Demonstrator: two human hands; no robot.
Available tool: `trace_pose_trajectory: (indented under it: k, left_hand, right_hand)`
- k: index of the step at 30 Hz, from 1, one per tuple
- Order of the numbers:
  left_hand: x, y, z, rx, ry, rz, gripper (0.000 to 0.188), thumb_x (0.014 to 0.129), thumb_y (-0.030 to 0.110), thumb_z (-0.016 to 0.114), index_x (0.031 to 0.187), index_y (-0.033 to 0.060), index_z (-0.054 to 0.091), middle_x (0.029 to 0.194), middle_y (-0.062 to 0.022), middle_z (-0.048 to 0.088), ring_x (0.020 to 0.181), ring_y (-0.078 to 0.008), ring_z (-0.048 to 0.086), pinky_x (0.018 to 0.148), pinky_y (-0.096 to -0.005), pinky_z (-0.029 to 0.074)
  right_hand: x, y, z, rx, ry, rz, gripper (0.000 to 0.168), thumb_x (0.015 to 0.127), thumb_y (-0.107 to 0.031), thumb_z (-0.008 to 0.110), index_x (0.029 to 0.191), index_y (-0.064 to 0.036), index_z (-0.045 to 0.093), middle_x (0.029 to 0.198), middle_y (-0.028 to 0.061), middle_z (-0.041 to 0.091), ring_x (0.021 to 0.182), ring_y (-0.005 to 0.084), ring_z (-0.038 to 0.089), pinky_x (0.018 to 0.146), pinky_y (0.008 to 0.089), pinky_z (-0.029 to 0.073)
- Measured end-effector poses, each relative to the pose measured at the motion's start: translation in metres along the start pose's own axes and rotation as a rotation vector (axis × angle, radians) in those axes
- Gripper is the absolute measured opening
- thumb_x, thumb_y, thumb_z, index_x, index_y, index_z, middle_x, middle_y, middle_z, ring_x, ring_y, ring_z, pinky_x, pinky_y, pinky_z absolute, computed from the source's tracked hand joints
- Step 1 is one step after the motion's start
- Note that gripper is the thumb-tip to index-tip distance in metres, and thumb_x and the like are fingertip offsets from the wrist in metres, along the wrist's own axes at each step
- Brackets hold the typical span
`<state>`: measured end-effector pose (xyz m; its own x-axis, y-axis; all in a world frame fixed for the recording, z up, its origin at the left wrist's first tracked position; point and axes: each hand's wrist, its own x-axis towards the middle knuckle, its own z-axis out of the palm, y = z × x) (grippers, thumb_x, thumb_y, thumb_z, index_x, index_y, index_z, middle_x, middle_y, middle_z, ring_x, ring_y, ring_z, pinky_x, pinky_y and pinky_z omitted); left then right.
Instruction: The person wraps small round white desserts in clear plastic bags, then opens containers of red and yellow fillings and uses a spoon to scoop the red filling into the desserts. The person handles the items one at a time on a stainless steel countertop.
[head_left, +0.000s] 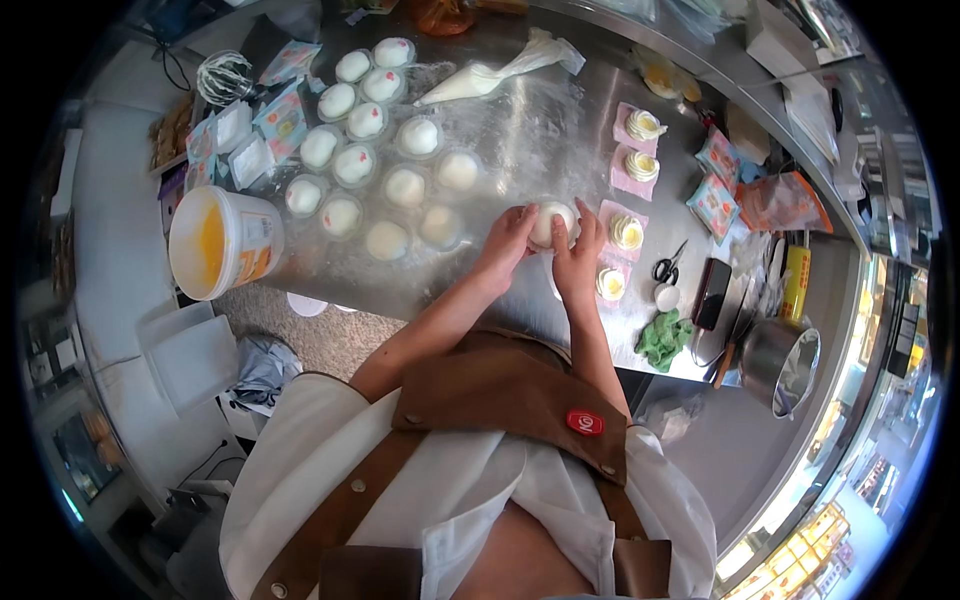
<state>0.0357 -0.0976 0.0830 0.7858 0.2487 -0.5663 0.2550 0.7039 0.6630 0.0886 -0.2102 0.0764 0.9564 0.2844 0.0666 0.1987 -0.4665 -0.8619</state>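
Note:
Between my left hand (512, 238) and my right hand (577, 251) is a round white dough ball (553, 223), held above the steel table; fingers of both hands curl around its sides. Left of my hands stand several white filled dough balls (406, 187) in clear round cups, some with red marks on top. Just right of my hands, piped cream swirls (625, 232) sit on pink square wrappers (634, 210) in a column. A filled piping bag (476, 79) lies at the back of the table.
A white plastic bucket (259, 238) with yellow residue stands at the left edge. At the right lie black scissors (666, 270), a green cloth (664, 340), a phone (712, 294) and a metal pot (765, 364). A whisk attachment (223, 77) rests at the back left.

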Motion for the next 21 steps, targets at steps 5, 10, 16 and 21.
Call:
trace_pose_trajectory:
  k: [5, 10, 16, 21]
  left_hand:
    - [0.025, 0.014, -0.012, 0.112, -0.045, 0.053, 0.042, 0.096, 0.035, 0.055, 0.124, 0.0051, 0.050, 0.116, -0.0072, 0.057, 0.103, -0.0155, 0.058, 0.085, -0.0310, 0.050]
    - [0.067, 0.049, -0.026, 0.379, 0.063, 0.130, 0.040, 0.094, 0.031, 0.057, 0.121, 0.0020, 0.053, 0.107, -0.0069, 0.061, 0.096, -0.0122, 0.058, 0.081, -0.0277, 0.048]
    - [0.128, 0.083, -0.060, 0.596, 0.238, 0.322, 0.038, 0.093, 0.024, 0.056, 0.119, -0.0035, 0.056, 0.103, -0.0081, 0.064, 0.089, -0.0126, 0.059, 0.076, -0.0279, 0.048]
    - [0.173, 0.092, -0.091, 0.881, 0.410, 0.408, 0.035, 0.087, 0.023, 0.055, 0.110, -0.0020, 0.062, 0.104, -0.0248, 0.064, 0.098, -0.0405, 0.061, 0.086, -0.0440, 0.048]
  right_hand:
    - [0.030, 0.010, 0.018, 0.432, -0.135, 0.297, 0.042, 0.092, -0.028, 0.061, 0.118, 0.005, 0.055, 0.112, 0.0159, 0.059, 0.100, 0.0195, 0.054, 0.088, 0.0313, 0.043]
    - [0.078, 0.002, 0.049, 0.367, -0.158, 0.175, 0.036, 0.091, -0.024, 0.062, 0.112, 0.004, 0.056, 0.096, 0.0118, 0.064, 0.087, 0.0170, 0.058, 0.079, 0.0295, 0.046]
    - [0.134, 0.008, 0.118, 0.327, -0.213, 0.116, 0.030, 0.088, -0.021, 0.065, 0.106, 0.003, 0.058, 0.093, 0.0151, 0.064, 0.084, 0.0218, 0.061, 0.076, 0.0319, 0.048]
    - [0.159, 0.004, 0.155, 0.265, -0.275, 0.111, 0.029, 0.086, -0.021, 0.066, 0.102, 0.002, 0.059, 0.093, 0.0177, 0.065, 0.083, 0.0261, 0.062, 0.075, 0.0349, 0.048]
